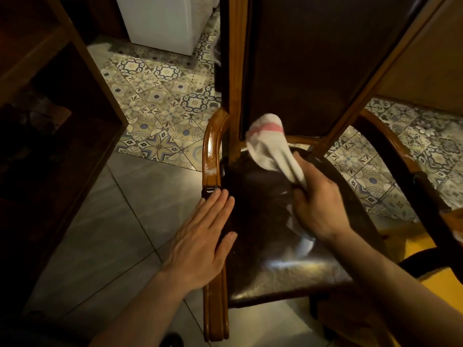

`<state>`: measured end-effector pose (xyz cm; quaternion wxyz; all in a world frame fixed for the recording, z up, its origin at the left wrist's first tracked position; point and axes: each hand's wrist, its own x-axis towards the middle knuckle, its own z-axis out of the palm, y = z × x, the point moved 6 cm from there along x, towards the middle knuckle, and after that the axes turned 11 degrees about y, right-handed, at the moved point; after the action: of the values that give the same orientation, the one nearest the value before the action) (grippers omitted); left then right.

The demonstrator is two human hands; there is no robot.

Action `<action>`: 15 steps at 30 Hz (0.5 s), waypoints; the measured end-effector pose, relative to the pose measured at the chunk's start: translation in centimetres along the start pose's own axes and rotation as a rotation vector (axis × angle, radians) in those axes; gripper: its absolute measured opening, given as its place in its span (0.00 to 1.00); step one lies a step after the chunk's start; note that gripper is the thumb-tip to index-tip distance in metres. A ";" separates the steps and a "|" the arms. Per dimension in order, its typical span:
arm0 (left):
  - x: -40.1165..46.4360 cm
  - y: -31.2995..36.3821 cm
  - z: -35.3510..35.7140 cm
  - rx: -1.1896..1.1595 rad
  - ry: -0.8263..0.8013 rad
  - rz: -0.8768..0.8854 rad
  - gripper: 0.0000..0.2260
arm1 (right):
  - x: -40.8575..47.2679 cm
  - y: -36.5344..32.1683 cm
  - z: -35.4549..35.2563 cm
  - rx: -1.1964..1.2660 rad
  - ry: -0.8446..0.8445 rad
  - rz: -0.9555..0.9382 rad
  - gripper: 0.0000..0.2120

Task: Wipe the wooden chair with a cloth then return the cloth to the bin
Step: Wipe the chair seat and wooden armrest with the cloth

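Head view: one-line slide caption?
Right hand wipes dark seat of wooden chair with white pink-striped cloth; left hand flat on seat edge.

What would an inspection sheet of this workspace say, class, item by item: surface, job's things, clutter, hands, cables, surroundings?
Surface: dark glossy seat of the wooden chair.
Job's things: white cloth with a pink stripe, over the back of the seat; bin not seen.
Clutter: nothing seen.
Hands: left hand flat and open on the seat's left edge; right hand gripping the cloth.
Cables: nothing seen.
Surroundings: patterned floor tiles, dark wooden shelving, white appliance.
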<state>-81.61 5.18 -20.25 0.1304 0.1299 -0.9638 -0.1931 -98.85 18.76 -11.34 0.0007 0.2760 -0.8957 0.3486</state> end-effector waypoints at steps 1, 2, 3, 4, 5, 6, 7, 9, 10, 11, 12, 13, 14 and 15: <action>0.0 0.2 -0.1 -0.001 0.002 0.005 0.27 | 0.4 -1.5 0.9 0.037 -0.003 -0.053 0.35; 0.0 0.2 -0.2 -0.003 0.002 0.008 0.27 | 0.8 -2.9 2.0 0.060 -0.018 -0.117 0.36; 0.1 0.1 -0.4 -0.009 0.002 0.010 0.27 | 1.2 -4.3 3.3 0.066 -0.048 -0.184 0.38; 0.2 0.1 -0.5 -0.019 0.003 0.013 0.27 | 1.4 -5.5 4.5 0.051 -0.091 -0.256 0.40; 0.3 0.1 -0.6 -0.035 0.004 0.010 0.27 | 1.5 -6.5 5.8 0.008 -0.150 -0.333 0.42; 0.2 0.1 -0.7 -0.053 0.004 -0.002 0.27 | 1.4 -7.2 7.2 -0.063 -0.223 -0.414 0.41; 0.2 0.0 -0.7 -0.068 0.004 -0.019 0.27 | 1.3 -7.6 8.6 -0.156 -0.308 -0.497 0.40; 0.0 -0.2 -0.6 -0.076 0.006 -0.055 0.27 | 1.0 -7.5 11.0 -0.333 -0.485 -0.658 0.38; -0.1 -0.3 -0.6 -0.072 0.012 -0.066 0.27 | 1.0 -7.2 11.8 -0.381 -0.551 -0.710 0.37; -0.1 -0.3 -0.6 -0.069 0.016 -0.067 0.26 | 1.2 -6.9 12.2 -0.405 -0.593 -0.739 0.37; 0.0 -0.3 -0.7 -0.070 0.017 -0.061 0.26 | 1.5 -6.7 12.5 -0.414 -0.616 -0.759 0.37; 0.1 -0.3 -0.7 -0.074 0.016 -0.055 0.26 | 1.9 -6.4 12.8 -0.424 -0.631 -0.781 0.37; 0.1 -0.3 -0.7 -0.077 0.019 -0.049 0.27 | 2.3 -6.3 13.0 -0.438 -0.640 -0.802 0.36; 0.1 -0.4 -0.7 -0.083 0.020 -0.041 0.27 | 2.7 -6.3 13.2 -0.455 -0.640 -0.819 0.36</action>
<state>-81.42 4.60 -19.79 0.1413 0.1458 -0.9508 -0.2341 -95.44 5.34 -16.90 -0.0762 0.6857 -0.7237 0.0170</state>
